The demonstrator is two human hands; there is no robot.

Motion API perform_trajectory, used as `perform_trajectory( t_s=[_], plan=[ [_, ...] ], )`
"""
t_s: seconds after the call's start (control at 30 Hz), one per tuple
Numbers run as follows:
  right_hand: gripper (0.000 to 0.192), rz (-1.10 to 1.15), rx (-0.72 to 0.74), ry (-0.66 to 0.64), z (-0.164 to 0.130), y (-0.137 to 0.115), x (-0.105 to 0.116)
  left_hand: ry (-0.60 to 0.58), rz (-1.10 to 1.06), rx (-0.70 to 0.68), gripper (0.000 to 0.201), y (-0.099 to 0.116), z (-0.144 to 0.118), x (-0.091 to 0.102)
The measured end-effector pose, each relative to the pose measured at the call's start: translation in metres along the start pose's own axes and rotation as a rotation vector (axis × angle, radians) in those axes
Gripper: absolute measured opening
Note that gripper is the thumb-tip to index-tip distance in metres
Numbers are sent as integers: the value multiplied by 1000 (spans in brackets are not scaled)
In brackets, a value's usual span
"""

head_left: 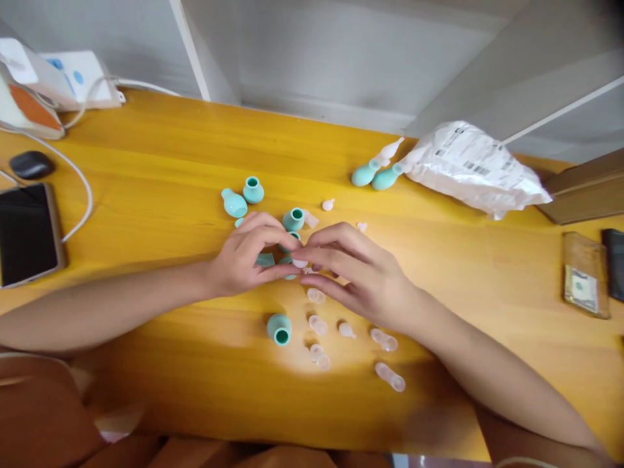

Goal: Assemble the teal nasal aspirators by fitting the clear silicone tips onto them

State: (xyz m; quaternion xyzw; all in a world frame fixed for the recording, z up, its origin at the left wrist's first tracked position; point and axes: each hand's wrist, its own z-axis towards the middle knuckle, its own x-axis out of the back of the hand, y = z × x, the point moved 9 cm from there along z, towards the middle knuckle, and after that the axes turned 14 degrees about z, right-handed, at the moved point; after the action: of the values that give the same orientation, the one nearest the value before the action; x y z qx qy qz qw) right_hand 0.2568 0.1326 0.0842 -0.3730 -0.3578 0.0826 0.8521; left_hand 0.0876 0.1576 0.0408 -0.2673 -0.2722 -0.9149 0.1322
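Left hand [236,257] and right hand [373,279] meet fingertip to fingertip, narrow pinch from both sides on a small pale pink piece [300,263]; exact contact partly hidden from where I stand. Open teal bulb [294,221] just beyond those fingertips, more teal right under them, mostly covered. Two loose bulbs [253,190] past the left knuckles; one separate bulb [279,329] on the near side of the fingers, mouth toward the person. Translucent tubes [318,324] in a loose column nearer the body than the right fingertips, two more below the right palm. Pink nozzle [328,205] beyond the right fingers. Well past the right hand, two tipped bulbs [365,173] beside a white plastic bag [478,169]. Far left of the fingers, dark-screened phone [26,234] on the wooden table [160,143]
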Motion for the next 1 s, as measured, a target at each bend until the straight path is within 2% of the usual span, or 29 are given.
perform_trajectory(
  t_s=[0.13, 0.27, 0.37, 0.47, 0.57, 0.67, 0.83, 1.0],
  plan=[
    [24, 4, 26, 7, -1, 0, -1, -19, -18, -15, 39, 0, 1, -1],
    [21, -48, 21, -57, -4, -1, -5, -59, -41, -13, 38, -1, 2, -4],
    [18, -140, 100, -99, -6, -10, -8, -58, -66, -47, 44, 2, 1, -4],
    [20, -203, 123, -35, -3, -14, 8, -52, -89, -53, 44, 3, 1, -4],
    [23, -188, -33, 63, 1, 1, 37, -60, -103, -28, 32, 2, 2, -3],
    [18, -144, -207, 23, -2, 29, 50, -50, -99, -37, 31, 2, 2, -2],
    [12, -82, -311, -22, -12, 66, 39, -62, -75, -27, 26, 2, 3, -1],
    [14, -63, -319, -51, -16, 85, 16, -85, -65, -24, 25, 3, 3, -2]
  ],
)
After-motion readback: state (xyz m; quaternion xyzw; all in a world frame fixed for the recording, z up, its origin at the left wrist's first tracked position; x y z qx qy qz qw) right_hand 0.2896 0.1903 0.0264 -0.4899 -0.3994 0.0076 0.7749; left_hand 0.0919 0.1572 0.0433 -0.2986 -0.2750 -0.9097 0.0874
